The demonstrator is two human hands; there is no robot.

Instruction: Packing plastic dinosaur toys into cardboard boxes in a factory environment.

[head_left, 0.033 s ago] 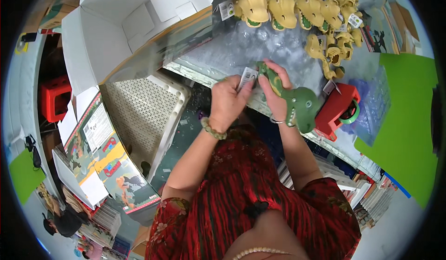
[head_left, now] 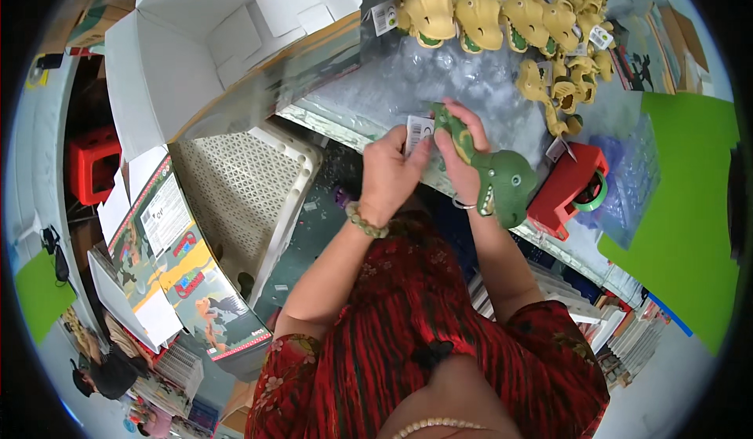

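Observation:
A green toy dinosaur (head_left: 510, 186) with a big head and white teeth is held in my right hand (head_left: 461, 174), whose fingers wrap round its slim body. The head hangs over my wrist, close to the red tape dispenser (head_left: 566, 192). Between the thumb and fingers of my left hand (head_left: 384, 178) a white printed tag (head_left: 419, 133) is pinched, right beside the toy's tail end. Whether a string joins tag and toy I cannot tell. Both hands are above the table's near edge.
Several tan toy dinosaurs (head_left: 480, 25) with tags lie across the far table. An open carton (head_left: 176, 66) stands at the left, over a perforated plastic crate (head_left: 227, 176). On the right are a clear plastic bag (head_left: 631, 184) and a bright green sheet (head_left: 686, 211).
The tag has tilted slightly more upright in my left hand, which has shifted a little to the right. The toy's head has turned slightly in my right hand.

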